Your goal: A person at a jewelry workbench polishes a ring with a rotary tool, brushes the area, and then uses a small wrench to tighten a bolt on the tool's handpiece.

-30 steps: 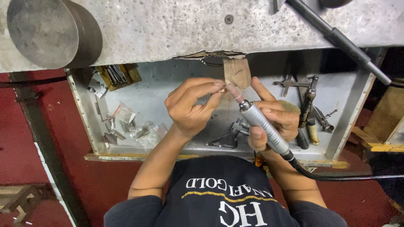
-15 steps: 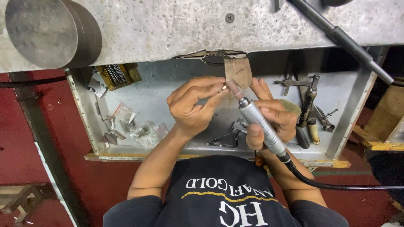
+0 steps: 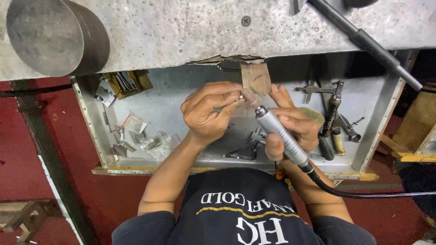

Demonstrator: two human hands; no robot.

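Observation:
My left hand (image 3: 206, 113) pinches a small metal piece (image 3: 238, 97) at its fingertips, just below a wooden bench pin (image 3: 256, 77) that juts from the bench edge. My right hand (image 3: 297, 129) grips a silver rotary handpiece (image 3: 280, 135) like a pen. Its pinkish tip (image 3: 249, 96) touches the small piece. A black cable (image 3: 359, 195) runs from the handpiece off to the right. Both hands hover over an open metal drawer tray (image 3: 181, 90). The piece is too small to tell its exact shape.
The tray holds small plastic bags (image 3: 145, 138), a box of thin bits (image 3: 125, 81), and pliers and hand tools (image 3: 334, 115) on the right. A thick round metal block (image 3: 50, 36) sits on the grey bench top (image 3: 190, 27). A black bar (image 3: 372, 45) crosses the top right.
Both hands have stayed at the bench pin, shifting only slightly. The handpiece tip remains against the small piece.

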